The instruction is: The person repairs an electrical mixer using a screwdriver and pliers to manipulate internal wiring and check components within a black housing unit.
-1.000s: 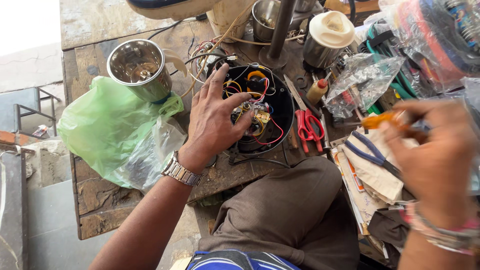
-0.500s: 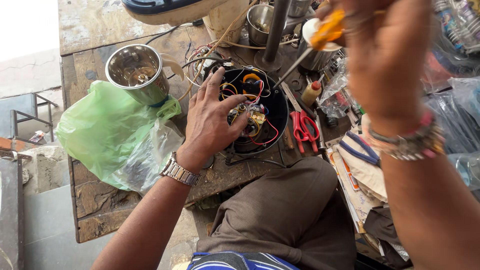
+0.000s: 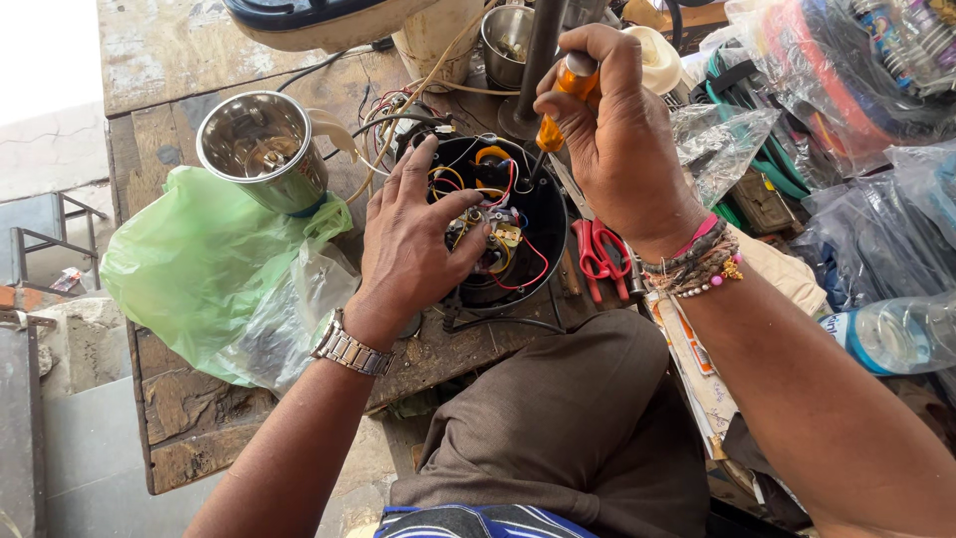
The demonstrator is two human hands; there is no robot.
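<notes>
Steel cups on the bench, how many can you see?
2. One steel cup stands at the left above the green bag; a second steel cup sits at the top behind the screwdriver. Clutter may hide more.

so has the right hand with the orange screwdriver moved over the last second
Yes. The right hand has swung in from the table's right side, carrying the orange screwdriver over to the black motor housing, which the left hand steadies.

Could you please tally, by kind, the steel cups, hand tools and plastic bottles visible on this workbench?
Steel cups: 2, one by the green bag, one at the top
Hand tools: 2, orange-handled screwdriver in the right hand, red-handled scissors
Plastic bottles: 1
Total: 5
</notes>
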